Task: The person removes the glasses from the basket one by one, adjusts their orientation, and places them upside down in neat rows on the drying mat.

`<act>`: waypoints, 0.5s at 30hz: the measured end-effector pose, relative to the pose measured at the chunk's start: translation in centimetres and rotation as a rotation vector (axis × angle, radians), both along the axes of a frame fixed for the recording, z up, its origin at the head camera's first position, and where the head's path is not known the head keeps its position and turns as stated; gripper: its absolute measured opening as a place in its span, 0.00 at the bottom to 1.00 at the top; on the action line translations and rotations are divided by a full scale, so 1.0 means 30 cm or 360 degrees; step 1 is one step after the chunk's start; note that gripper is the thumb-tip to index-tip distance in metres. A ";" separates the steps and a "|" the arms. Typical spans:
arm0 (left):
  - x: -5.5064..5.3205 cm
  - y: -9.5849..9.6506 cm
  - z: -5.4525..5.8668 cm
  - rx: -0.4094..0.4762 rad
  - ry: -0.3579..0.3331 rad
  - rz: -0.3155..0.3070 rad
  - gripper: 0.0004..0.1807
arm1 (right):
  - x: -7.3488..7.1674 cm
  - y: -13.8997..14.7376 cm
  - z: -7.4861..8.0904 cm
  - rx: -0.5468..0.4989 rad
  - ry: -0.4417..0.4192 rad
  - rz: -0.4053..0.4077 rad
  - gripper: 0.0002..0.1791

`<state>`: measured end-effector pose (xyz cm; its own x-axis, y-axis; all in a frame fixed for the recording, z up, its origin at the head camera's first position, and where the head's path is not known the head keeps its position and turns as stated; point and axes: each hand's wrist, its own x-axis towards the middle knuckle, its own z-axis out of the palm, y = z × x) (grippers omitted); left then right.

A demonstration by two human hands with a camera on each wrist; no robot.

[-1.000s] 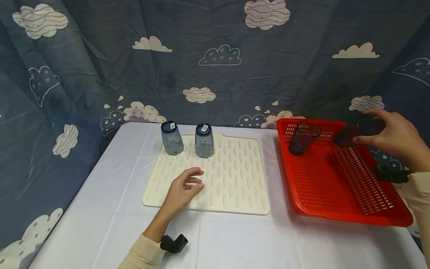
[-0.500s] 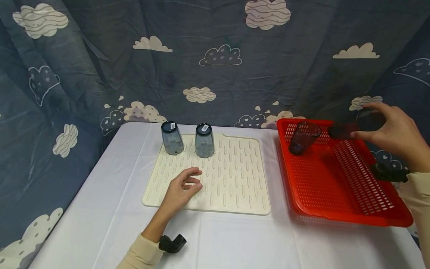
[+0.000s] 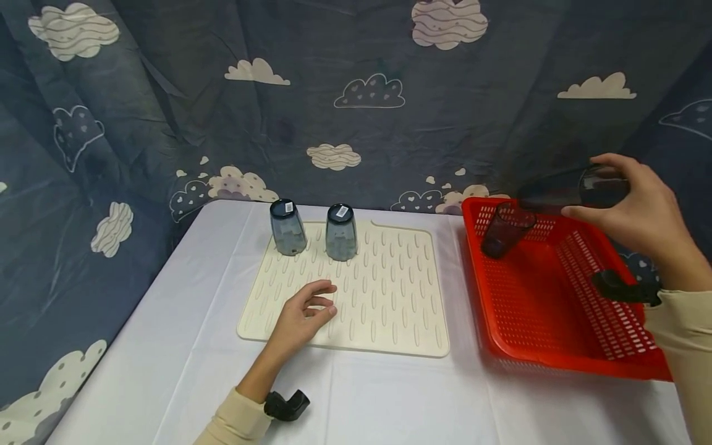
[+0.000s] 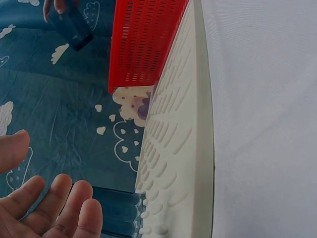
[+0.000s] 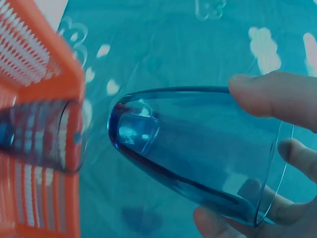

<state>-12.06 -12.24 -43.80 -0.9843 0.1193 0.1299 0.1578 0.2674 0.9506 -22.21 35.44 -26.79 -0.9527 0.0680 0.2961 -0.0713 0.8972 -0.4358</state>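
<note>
My right hand (image 3: 648,213) grips a blue drinking glass (image 3: 550,190) over the back of the red basket (image 3: 534,303). The right wrist view shows this glass (image 5: 193,144) lying sideways, its rim towards my palm and thick base pointing away. Inside the basket leans another drinking glass (image 3: 505,232). My left hand (image 3: 300,315) hovers over or rests near the cream drying mat (image 3: 395,290), fingers loosely bent and holding nothing. Two blue glasses stand upside down at the mat's back left, one (image 3: 288,228) beside the other (image 3: 341,233), each with a label on its base.
A white cloth covers the table (image 3: 167,371). Behind it hangs a dark curtain (image 3: 367,142) with cloud prints, close to the basket's back edge. The basket's raised rim and walls stand right of the mat.
My right hand has lifted the glass up and leftwards from the basket's right back, turning it closer to level. The left hand stays nearly still, and the head view has shifted slightly.
</note>
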 end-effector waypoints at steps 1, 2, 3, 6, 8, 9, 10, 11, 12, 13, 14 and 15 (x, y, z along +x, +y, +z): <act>-0.002 0.001 0.000 -0.0004 0.0004 0.0004 0.27 | 0.004 -0.013 0.003 -0.0022 0.0003 0.0009 0.48; -0.004 0.003 0.000 -0.0009 0.0006 0.0007 0.27 | 0.008 -0.026 0.005 -0.0051 0.0000 0.0018 0.49; -0.005 0.005 0.000 -0.0013 0.0003 0.0013 0.27 | 0.012 -0.038 0.007 -0.0068 0.0005 0.0029 0.49; -0.008 0.007 -0.001 -0.0019 -0.0012 0.0027 0.26 | 0.028 -0.078 0.006 -0.0128 0.0000 0.0069 0.49; -0.008 0.007 -0.002 -0.0016 -0.0023 0.0027 0.26 | 0.038 -0.100 0.003 -0.0168 -0.0008 0.0101 0.50; -0.008 0.007 -0.002 -0.0011 -0.0026 0.0027 0.26 | 0.044 -0.111 0.002 -0.0181 -0.0008 0.0121 0.50; -0.007 0.006 -0.002 -0.0005 -0.0027 0.0026 0.26 | 0.049 -0.122 0.000 -0.0201 -0.0010 0.0142 0.50; -0.006 0.005 -0.002 0.0001 -0.0027 0.0023 0.26 | 0.053 -0.133 -0.002 -0.0206 -0.0005 0.0156 0.50; -0.006 0.005 -0.002 0.0004 -0.0027 0.0023 0.26 | 0.057 -0.143 -0.004 -0.0210 -0.0004 0.0168 0.50; -0.005 0.004 -0.002 0.0006 -0.0023 0.0022 0.26 | 0.061 -0.153 -0.007 -0.0223 -0.0002 0.0184 0.49; -0.004 0.003 -0.001 0.0007 -0.0022 0.0022 0.26 | 0.065 -0.163 -0.011 -0.0241 0.0005 0.0205 0.49; -0.003 0.002 -0.002 0.0006 -0.0023 0.0024 0.26 | 0.068 -0.174 -0.014 -0.0259 0.0012 0.0222 0.49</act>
